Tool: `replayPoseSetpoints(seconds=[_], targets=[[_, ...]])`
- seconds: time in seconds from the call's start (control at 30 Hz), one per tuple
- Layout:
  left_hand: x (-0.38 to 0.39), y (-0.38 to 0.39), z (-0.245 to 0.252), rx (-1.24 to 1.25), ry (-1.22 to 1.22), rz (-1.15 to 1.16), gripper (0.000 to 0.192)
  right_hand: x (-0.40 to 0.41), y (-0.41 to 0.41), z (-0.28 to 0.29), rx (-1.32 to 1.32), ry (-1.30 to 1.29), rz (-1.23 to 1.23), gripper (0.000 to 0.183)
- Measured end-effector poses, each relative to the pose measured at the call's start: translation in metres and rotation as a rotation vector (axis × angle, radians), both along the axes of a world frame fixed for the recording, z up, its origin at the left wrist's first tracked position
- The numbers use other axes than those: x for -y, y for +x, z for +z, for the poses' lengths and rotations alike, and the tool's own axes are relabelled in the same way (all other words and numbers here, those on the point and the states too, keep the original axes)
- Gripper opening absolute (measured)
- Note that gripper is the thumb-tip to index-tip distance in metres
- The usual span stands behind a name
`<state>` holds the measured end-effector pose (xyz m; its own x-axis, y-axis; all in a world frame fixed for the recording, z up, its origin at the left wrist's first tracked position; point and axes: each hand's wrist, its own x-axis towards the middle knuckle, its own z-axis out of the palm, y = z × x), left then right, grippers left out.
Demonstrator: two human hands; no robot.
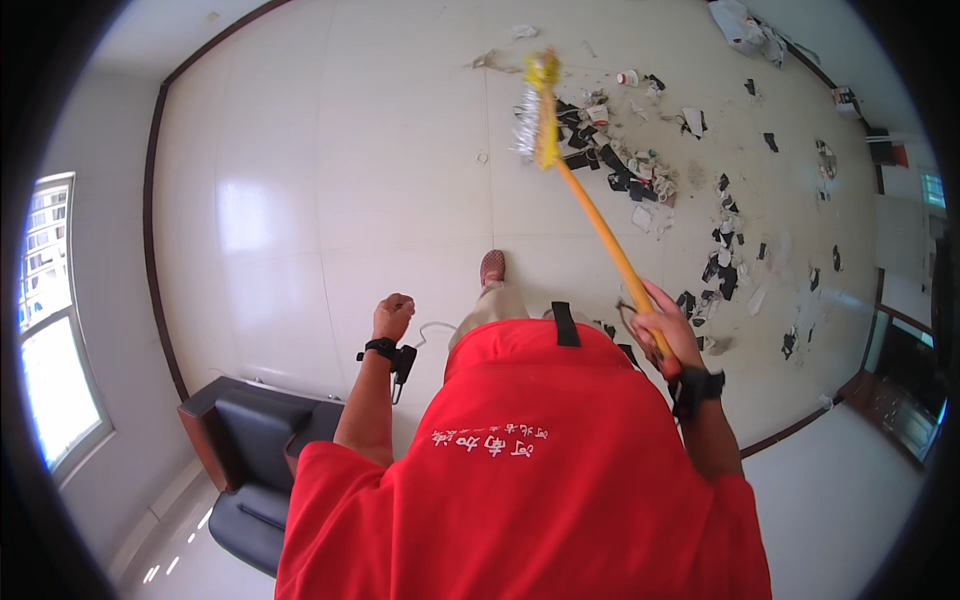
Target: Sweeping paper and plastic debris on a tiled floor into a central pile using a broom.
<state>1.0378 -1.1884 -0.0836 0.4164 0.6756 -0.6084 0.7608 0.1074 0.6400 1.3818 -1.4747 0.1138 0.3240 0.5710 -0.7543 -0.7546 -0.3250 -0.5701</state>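
Observation:
My right hand point(667, 330) grips the orange handle of a broom point(604, 229) near its end. The handle slants up and left to a yellow head with pale bristles point(529, 124), which looks blurred. Just right of the head lies a heap of litter point(611, 157), with black scraps, white pieces and paper cups. Whether the bristles touch the floor I cannot tell. My left hand point(394, 315) hangs at the left of my body, its fingers loosely curled around nothing visible. Both wrists wear black straps with devices.
A black armchair point(255, 427) stands behind at left. More black and white scraps point(724, 255) trail over the tiled floor point(397, 150) at right. White bags point(742, 30) lie by the far right wall. A dark-fronted cabinet point(892, 397) stands at right. My shoe point(493, 266) points forward.

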Motion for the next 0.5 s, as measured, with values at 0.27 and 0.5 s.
replayPoseSetpoints(seconds=[0.27, 0.5], targets=[[0.027, -0.06, -0.011, -0.091, -0.122, 0.211, 0.019, -0.141, 0.018, -0.055, -0.183, 0.1, 0.324, 0.048], [0.057, -0.028, 0.01, -0.142, -0.206, 0.3, 0.019, -0.162, 0.042, -0.121, -0.287, 0.08, 0.297, 0.031]])
